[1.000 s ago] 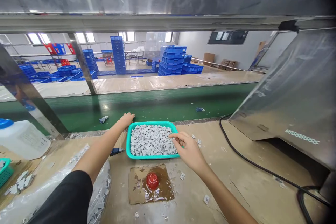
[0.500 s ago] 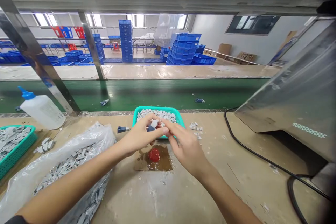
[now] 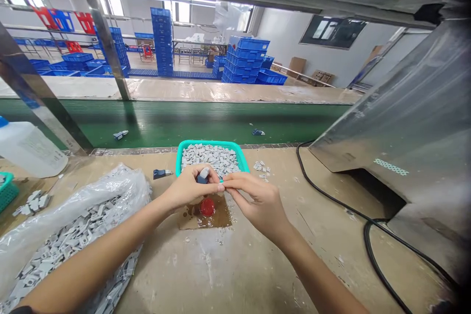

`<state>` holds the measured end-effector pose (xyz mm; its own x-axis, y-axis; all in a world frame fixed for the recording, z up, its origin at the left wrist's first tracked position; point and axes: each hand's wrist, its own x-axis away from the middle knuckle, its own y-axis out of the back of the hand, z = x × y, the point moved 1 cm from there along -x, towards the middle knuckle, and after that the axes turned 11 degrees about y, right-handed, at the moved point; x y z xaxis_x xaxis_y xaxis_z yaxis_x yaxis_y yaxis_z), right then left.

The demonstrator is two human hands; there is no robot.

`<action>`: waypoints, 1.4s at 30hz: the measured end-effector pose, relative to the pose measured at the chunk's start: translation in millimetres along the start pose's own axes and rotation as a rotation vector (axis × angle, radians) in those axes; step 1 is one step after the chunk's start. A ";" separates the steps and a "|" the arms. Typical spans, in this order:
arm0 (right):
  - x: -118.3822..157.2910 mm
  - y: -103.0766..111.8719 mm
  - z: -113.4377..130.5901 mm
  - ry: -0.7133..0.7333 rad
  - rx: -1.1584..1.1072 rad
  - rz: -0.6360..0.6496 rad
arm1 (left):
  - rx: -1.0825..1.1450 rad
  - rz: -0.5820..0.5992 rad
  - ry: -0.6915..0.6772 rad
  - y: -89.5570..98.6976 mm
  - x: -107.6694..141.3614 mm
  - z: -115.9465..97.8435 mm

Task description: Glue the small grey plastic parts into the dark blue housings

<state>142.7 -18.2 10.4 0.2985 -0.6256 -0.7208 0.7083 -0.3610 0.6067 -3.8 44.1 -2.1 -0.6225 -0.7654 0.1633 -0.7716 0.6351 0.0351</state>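
Note:
My left hand (image 3: 191,187) is closed around a small dark-blue and light-grey plastic part (image 3: 202,176), grey end upward. My right hand (image 3: 257,198) meets it at the fingertips, thumb and forefinger pinched by the left thumb. Whatever sits in that pinch is too small or hidden to name. Just behind the hands stands a turquoise basket (image 3: 180,157) full of small grey plastic pieces (image 3: 211,153). Below them a wet red round thing (image 3: 207,207) rests on a brown wet patch (image 3: 222,217). To the left lies another blue-and-grey part (image 3: 162,173).
A clear plastic bag (image 3: 127,176) of grey pieces fills the left, near a white bottle (image 3: 33,149). Behind runs a green belt (image 3: 191,120) carrying blue-and-grey parts. Loose grey pieces (image 3: 262,167) lie right of the basket. A black cable (image 3: 331,202) and metal housing (image 3: 386,122) occupy the right.
The whole view has swung, so the bench scene sits further left and slightly higher. Both hands stay together, with the blue-and-grey part still in the left and its grey end now more upright.

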 end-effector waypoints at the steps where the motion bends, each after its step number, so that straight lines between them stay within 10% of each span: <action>1: 2.1 0.4 -0.4 0.011 -0.003 0.004 | -0.005 0.025 0.008 0.6 0.5 1.2; 9: 66.8 -8.0 -23.0 -0.110 0.050 0.156 | 0.452 -0.293 0.121 16.7 -12.5 14.2; 16: 102.3 -24.2 -20.1 -0.076 0.139 0.218 | 0.681 -0.350 0.145 22.0 -16.2 19.9; 25: 103.9 -26.0 -19.1 -0.083 0.117 0.175 | 0.584 -0.270 0.007 23.5 -7.0 14.2; 42: 100.4 -27.5 -13.2 -0.079 0.118 0.133 | 0.596 -0.172 0.176 13.2 -2.5 22.0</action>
<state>161.7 -61.9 -83.1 0.3300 -0.7241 -0.6056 0.5843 -0.3472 0.7336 -15.3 52.1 -23.8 -0.4916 -0.7906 0.3650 -0.8301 0.2989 -0.4707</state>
